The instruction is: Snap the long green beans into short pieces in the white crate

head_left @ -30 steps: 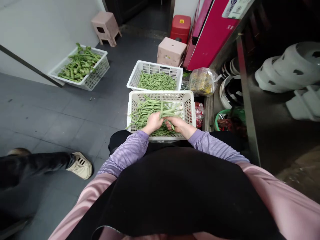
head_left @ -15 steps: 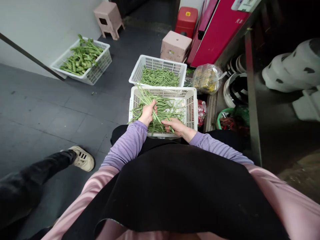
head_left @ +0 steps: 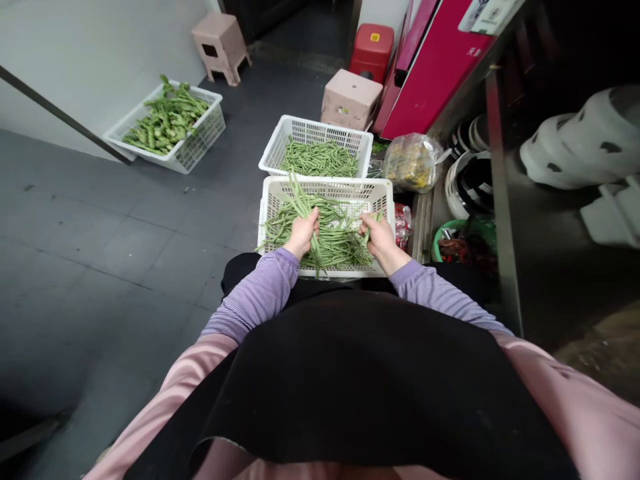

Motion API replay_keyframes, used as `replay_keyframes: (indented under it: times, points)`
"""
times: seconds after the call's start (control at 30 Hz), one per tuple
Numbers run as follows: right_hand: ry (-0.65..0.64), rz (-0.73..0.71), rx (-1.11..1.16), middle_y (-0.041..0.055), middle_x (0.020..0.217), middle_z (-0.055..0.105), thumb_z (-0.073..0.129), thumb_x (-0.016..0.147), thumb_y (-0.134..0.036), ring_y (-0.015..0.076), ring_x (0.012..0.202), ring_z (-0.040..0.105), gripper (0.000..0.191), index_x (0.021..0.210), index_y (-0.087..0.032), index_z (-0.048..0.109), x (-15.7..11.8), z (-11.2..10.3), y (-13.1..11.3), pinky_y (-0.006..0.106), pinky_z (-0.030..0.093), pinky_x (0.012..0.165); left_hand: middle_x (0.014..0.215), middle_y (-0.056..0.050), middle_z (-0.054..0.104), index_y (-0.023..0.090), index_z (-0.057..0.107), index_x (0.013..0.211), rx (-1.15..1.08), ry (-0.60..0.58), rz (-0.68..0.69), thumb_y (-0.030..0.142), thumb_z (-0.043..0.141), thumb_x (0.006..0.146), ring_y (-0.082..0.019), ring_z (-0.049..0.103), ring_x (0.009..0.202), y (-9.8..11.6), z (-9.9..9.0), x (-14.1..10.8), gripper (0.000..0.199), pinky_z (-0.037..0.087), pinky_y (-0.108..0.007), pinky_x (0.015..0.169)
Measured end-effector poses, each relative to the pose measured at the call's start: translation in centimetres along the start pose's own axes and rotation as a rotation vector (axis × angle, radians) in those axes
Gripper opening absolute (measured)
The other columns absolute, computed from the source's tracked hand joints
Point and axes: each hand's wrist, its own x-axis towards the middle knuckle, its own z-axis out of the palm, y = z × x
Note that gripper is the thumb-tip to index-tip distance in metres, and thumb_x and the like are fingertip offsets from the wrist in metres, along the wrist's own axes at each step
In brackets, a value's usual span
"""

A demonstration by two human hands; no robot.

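My left hand [head_left: 304, 233] is closed around a bunch of long green beans [head_left: 300, 197], whose ends stick out above and below the fist. To the right, my right hand [head_left: 376, 233] is closed too, with short green bean pieces showing at its fingers. Both hands are over the near white basket [head_left: 387, 200], apart from each other. Loose long beans [head_left: 340, 247] lie in that basket, mostly in its left and middle part. Just behind it stands a second white basket [head_left: 267, 152] holding shorter green bean pieces [head_left: 320, 159].
At the left wall a white basket [head_left: 200, 141] holds thick green vegetables [head_left: 165, 120]. Pink stools [head_left: 223, 43] and a red stool [head_left: 371, 53] stand farther back. On the right are a clear bag [head_left: 413, 163], a green tub [head_left: 437, 243] and a metal shelf post [head_left: 500, 180].
My right hand has moved right, away from the bunch in my left hand, with bean pieces in it. Another person's leg and shoe at the left have gone from their earlier spot.
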Motion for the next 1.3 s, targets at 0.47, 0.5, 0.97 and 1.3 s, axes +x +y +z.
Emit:
replay_keyframes:
  times: [0.47,0.5,0.97,1.3]
  points:
    - [-0.458,0.120,-0.377,-0.0059,0.056,0.048,0.079,0.066,-0.046,0.0089,0.051,0.039,0.037,0.069,-0.019,0.054,-2.1,4.8,0.9,0.024,0.030,0.049,0.046,0.007,0.042,0.016,0.055,0.074,0.032,0.029,-0.030,0.054,0.074,0.075,-0.004,0.037,0.035,-0.3,0.1,-0.1,0.043,0.030,-0.020,0.037]
    - [-0.486,0.156,-0.303,-0.0056,0.057,0.048,0.079,0.067,-0.047,0.0087,0.050,0.040,0.038,0.070,-0.019,0.054,-1.9,4.2,0.7,0.024,0.031,0.048,0.046,0.008,0.040,0.015,0.056,0.076,0.000,-0.035,-0.077,0.056,0.074,0.074,-0.004,0.034,0.034,0.3,-0.2,0.0,0.044,0.029,-0.020,0.037]
    - [-0.594,0.229,-0.391,-0.0032,0.050,0.055,0.074,0.074,-0.045,0.0081,0.041,0.040,0.039,0.097,-0.015,0.071,-2.0,-0.5,-0.7,0.021,0.025,0.040,0.047,0.011,0.038,0.016,0.055,0.082,-0.091,-0.232,0.008,0.038,0.079,0.075,-0.002,0.031,0.033,2.5,-1.2,0.2,0.033,0.027,-0.018,0.037]
    - [-0.530,0.204,-0.314,-0.0037,0.044,0.049,0.068,0.079,-0.044,0.0091,0.038,0.039,0.033,0.090,-0.014,0.072,-2.2,-0.2,0.0,0.022,0.027,0.038,0.053,0.007,0.052,0.017,0.051,0.073,-0.097,-0.102,0.217,0.029,0.072,0.078,-0.003,0.035,0.034,3.2,-1.7,0.5,0.025,0.030,-0.020,0.037]
